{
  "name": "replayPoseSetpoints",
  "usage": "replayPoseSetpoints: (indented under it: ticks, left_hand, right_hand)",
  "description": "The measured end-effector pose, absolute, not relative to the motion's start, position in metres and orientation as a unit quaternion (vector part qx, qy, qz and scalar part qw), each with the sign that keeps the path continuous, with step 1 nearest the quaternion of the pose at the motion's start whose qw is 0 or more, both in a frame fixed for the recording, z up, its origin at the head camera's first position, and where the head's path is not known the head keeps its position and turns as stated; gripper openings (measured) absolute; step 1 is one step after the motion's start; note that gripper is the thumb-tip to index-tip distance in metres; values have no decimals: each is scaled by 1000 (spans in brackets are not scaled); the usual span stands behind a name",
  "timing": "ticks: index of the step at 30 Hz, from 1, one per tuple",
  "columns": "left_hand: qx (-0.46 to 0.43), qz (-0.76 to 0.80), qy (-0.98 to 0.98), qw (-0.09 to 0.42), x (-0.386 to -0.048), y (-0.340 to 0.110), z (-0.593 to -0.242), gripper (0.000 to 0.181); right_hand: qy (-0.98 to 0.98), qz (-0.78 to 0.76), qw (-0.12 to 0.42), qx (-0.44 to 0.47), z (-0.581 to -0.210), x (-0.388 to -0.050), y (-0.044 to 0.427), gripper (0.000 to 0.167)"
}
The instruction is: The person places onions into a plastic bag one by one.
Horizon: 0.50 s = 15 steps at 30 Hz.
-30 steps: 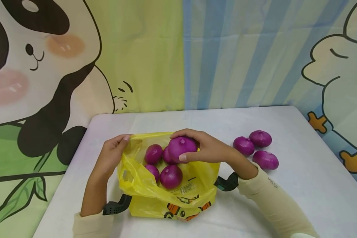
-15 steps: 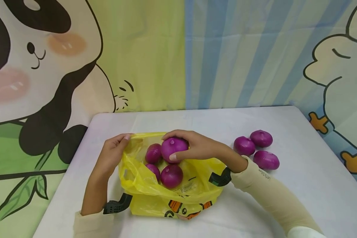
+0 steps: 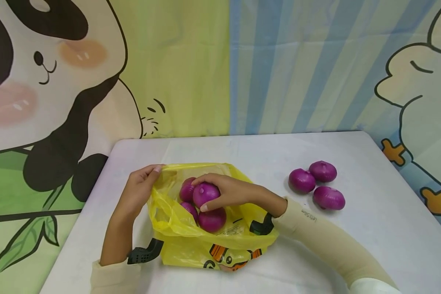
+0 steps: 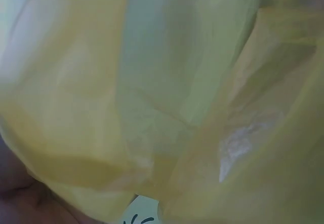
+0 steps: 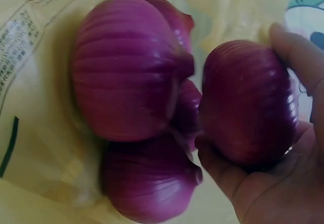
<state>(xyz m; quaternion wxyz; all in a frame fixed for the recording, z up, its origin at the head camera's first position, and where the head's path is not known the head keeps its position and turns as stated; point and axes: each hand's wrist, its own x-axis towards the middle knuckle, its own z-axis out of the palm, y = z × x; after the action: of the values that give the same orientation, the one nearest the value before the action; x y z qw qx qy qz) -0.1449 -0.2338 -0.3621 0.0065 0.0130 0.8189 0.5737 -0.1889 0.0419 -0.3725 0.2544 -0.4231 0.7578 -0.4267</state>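
A yellow plastic bag [image 3: 191, 251] lies with its mouth spread wide, several purple onions inside. The left hand [image 3: 141, 188] pinches the bag's upper left rim; yellow film fills most of the left wrist view. Inside the mouth, the right hand [image 3: 231, 191] grips a purple onion [image 3: 206, 194] between thumb and fingers, above and against the others. In the right wrist view the gripped onion [image 5: 249, 102] sits in the curled hand [image 5: 273, 178], beside a large onion [image 5: 124, 69] and a lower one [image 5: 152, 178]. Onions beneath the held one are partly hidden.
Three more purple onions, one of them the nearest [image 3: 328, 198], lie grouped on the white table [image 3: 367, 245] right of the bag. Behind the table hangs a cloth backdrop [image 3: 191, 69] with cartoon animals.
The right hand, holding its onion, has moved left and down into the bag among the other onions. The left hand has kept its hold on the rim with hardly any movement.
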Motion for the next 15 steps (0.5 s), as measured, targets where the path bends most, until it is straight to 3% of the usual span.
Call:
replayPoseSetpoints:
  ticks: [7, 15]
  left_hand:
    - [12, 575, 818, 6, -145, -234, -363, 53]
    - [9, 573, 820, 5, -146, -234, -364, 52]
  right_hand:
    - [762, -418, 242, -431, -374, -188, 39, 68]
    - [758, -420, 196, -458, -374, -192, 46, 61]
